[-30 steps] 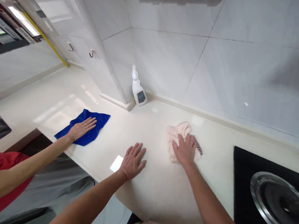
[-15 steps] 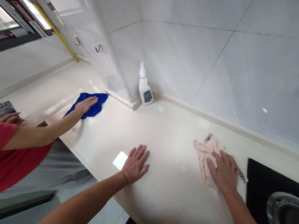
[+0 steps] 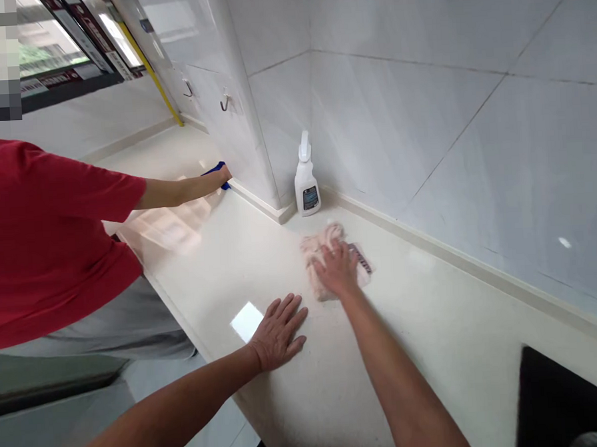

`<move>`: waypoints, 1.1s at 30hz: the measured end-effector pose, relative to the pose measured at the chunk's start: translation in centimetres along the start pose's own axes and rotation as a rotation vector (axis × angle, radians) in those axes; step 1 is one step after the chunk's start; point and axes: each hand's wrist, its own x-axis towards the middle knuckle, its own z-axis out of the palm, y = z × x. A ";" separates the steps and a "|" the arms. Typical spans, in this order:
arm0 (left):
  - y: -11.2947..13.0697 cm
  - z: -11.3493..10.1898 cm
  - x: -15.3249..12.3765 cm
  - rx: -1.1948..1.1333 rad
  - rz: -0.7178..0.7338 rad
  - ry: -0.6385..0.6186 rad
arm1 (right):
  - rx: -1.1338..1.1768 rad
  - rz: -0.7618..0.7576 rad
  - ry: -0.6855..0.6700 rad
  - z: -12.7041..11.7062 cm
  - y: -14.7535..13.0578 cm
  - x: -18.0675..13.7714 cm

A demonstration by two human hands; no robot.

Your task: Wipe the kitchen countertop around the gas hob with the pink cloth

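Since both my hands are down on the table [image 3: 438, 349], I can feel how little the pale pink cloth [image 3: 315, 244] weighs: it is soft, limp and crumpled, and it sits just below the centre of the frame. It should give under any pressure and bunch easily, so the loose fold on the side away from me looks like the best place to pinch it. A dark patterned strip [image 3: 360, 258] shows along its right edge.

My right hand [image 3: 337, 269] lies on top of the cloth, open, with the fingers [image 3: 325, 257] slightly apart and pressing down, not pinching anything. My left hand [image 3: 278, 332] is spread flat on the bare table, touching nothing else, just beside a bright patch of reflected light [image 3: 247, 321].

Just above the cloth in the frame, a white spray bottle [image 3: 306, 180] stands upright in the corner. At the upper left, a person in a red T-shirt [image 3: 43, 230] reaches along the table, their hand [image 3: 224, 175] on a mostly hidden blue cloth [image 3: 210, 171] at the base of a tiled column [image 3: 238, 120].
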 end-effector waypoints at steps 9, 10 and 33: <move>-0.2 0.0 0.1 0.008 -0.008 -0.014 | 0.004 -0.145 0.023 0.5 2.1 -5.4; -0.3 0.0 0.1 0.016 -0.003 -0.010 | -0.008 -0.072 0.048 0.0 4.7 -5.9; -0.9 0.4 1.2 -0.018 -0.020 -0.001 | -0.191 0.633 0.367 1.2 15.3 -31.1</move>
